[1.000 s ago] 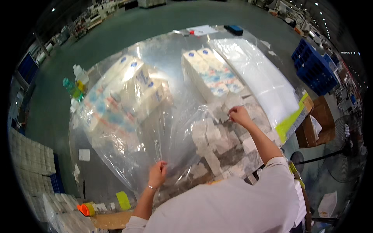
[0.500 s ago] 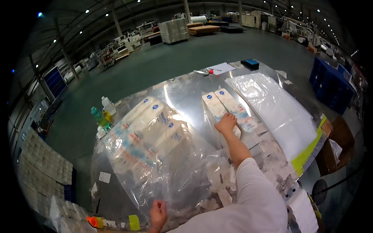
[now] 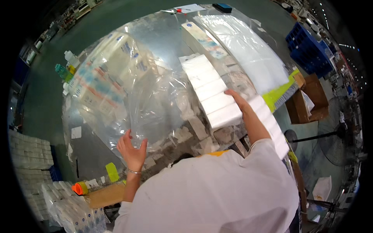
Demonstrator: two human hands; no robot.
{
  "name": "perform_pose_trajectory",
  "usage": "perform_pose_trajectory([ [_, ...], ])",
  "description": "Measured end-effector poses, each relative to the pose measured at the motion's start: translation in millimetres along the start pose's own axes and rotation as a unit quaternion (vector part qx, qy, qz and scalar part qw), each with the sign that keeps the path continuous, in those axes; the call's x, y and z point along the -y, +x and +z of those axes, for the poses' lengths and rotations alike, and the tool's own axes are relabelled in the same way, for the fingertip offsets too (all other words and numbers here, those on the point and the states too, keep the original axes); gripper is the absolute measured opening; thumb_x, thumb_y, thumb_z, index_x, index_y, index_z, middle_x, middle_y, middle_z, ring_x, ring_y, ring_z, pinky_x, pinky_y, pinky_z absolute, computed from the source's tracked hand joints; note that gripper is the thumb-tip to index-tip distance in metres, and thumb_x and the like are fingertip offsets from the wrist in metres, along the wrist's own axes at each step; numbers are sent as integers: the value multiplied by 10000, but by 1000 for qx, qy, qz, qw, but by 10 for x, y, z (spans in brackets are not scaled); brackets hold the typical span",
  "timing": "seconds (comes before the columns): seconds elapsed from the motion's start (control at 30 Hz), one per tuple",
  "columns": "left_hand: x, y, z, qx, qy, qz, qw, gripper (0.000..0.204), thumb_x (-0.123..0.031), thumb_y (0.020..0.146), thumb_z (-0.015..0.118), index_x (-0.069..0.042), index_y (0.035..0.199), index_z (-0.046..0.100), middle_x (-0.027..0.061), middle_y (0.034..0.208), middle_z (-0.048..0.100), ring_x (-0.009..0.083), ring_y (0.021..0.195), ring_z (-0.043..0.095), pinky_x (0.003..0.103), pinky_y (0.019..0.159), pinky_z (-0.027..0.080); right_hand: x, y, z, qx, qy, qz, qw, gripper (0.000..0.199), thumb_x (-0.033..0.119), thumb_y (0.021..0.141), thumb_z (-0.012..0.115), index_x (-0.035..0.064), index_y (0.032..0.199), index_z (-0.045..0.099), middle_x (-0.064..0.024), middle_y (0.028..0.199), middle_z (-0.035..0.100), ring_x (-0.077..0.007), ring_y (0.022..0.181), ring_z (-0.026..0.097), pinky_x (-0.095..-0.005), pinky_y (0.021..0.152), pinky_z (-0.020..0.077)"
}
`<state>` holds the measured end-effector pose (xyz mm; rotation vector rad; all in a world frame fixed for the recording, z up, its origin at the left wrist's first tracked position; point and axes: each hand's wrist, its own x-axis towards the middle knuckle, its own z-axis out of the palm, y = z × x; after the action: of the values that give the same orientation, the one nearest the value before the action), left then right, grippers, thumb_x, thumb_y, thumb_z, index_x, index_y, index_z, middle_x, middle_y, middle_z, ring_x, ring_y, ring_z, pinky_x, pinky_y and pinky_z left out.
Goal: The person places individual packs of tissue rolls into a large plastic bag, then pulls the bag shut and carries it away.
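Right hand (image 3: 237, 101) grips white pack row (image 3: 211, 91) (blue-marked packs bagged leftward).

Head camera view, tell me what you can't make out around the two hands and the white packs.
- Right hand: the palm and most of the fingers are hidden behind the row of white packs.
- Left hand: fingertips are blurred against the clear plastic bag; the grip is unclear.
- Packs in the bag: glare and wrinkles hide their count.
- Table: near edge is hidden by the white-sleeved torso.
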<state>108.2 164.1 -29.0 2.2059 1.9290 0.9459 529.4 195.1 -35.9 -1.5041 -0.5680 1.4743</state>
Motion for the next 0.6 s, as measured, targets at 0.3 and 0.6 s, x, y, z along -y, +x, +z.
perform_pose_trajectory([
  [0.3,225,-379,245,63,164,113,978,735,-269,602,719,-67,1227,387,124,1209,395,295,1127,344,451,948,222,-778,-798,-101,-23,134,-24,990,432,324,652,616,63,984,529,-109,896,553,-219,814,539,-343,716,451],
  [0.6,622,-280,200,76,221,172,957,433,-214,710,608,-63,1103,506,103,1166,460,267,1114,383,444,936,247,-913,-789,-343,68,-50,19,996,422,328,635,630,57,949,557,-82,815,556,-180,733,548,-318,673,450],
])
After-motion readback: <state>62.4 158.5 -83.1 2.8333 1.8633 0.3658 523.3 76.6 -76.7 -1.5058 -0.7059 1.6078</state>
